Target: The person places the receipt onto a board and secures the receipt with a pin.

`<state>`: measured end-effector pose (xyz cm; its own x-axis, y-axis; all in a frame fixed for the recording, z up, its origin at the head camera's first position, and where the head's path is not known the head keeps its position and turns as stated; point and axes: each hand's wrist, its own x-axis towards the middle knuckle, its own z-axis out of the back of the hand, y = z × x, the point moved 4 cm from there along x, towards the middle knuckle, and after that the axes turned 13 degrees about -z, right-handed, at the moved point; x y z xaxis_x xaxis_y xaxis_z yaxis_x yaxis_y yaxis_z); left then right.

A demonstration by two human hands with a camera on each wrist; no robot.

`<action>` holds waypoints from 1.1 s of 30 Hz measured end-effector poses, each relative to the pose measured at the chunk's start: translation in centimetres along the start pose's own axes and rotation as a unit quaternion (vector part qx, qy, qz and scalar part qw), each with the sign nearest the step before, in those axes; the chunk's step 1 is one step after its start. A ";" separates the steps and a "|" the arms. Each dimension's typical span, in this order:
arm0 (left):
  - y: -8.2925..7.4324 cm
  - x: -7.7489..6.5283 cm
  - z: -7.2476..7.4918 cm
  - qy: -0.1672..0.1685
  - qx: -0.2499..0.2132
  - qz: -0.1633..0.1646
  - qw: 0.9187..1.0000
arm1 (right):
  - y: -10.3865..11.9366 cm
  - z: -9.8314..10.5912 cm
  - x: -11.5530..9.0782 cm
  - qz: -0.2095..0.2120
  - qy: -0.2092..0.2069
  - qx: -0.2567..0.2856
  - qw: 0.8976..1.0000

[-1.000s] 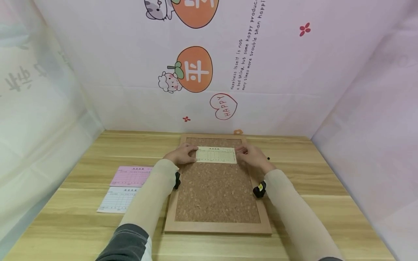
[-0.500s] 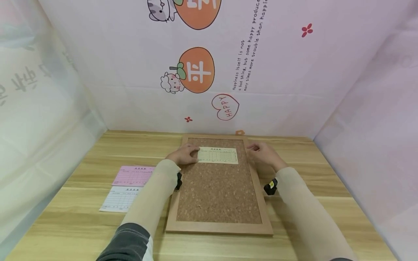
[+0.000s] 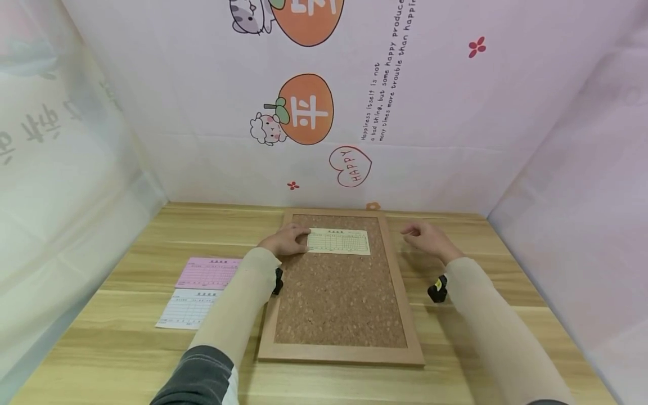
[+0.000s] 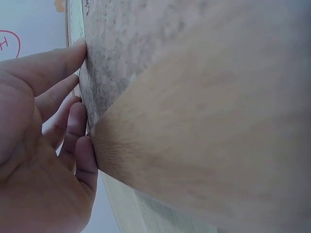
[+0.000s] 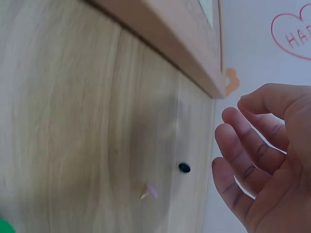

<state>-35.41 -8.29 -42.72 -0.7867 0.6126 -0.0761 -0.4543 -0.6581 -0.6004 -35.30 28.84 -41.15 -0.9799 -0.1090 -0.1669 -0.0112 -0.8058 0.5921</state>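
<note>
A pale yellow printed slip (image 3: 339, 242) lies flat across the upper part of a wood-framed corkboard (image 3: 339, 304). My left hand (image 3: 284, 241) rests at the slip's left end; in the left wrist view its thumb (image 4: 73, 52) touches down by the paper and the other fingers lie along the frame's edge. Off the board's right side, my right hand (image 3: 427, 239) hovers over the table with loosely bent fingers and nothing in them. Below it, in the right wrist view, are a purple push pin (image 5: 151, 190) and a small black round piece (image 5: 184, 167).
Left of the board lie a pink slip (image 3: 205, 273) and a white slip (image 3: 184, 309), both partly behind my left forearm. A green object (image 5: 6, 227) shows at the right wrist view's corner. A printed cloth (image 3: 430, 169) hangs behind the table.
My right hand has left the slip's right end and moved right, past the frame and over the table. The left hand has stayed on the slip, which lies in the same place.
</note>
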 end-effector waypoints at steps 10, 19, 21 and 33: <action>0.3 0.1 -0.3 0.002 -0.007 0.012 1.000 | -1.5 0.8 -0.4 -0.025 0.027 0.011 0.999; -0.1 -0.2 -0.3 -0.001 0.000 0.010 1.000 | -3.7 1.2 -0.6 -0.062 0.041 0.027 0.997; 0.0 -0.2 -0.4 0.000 -0.001 0.012 1.000 | -4.2 1.2 -0.7 -0.074 0.049 0.035 0.995; -0.2 -0.3 -0.1 -0.004 -0.006 0.014 1.000 | -5.6 0.8 -0.1 -0.105 0.075 0.072 0.989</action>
<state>-35.03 -8.30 -42.67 -0.8025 0.5902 -0.0874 -0.4268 -0.6703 -0.6071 -35.25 33.86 -43.83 -0.9125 -0.0418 -0.4069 -0.2501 -0.7304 0.6356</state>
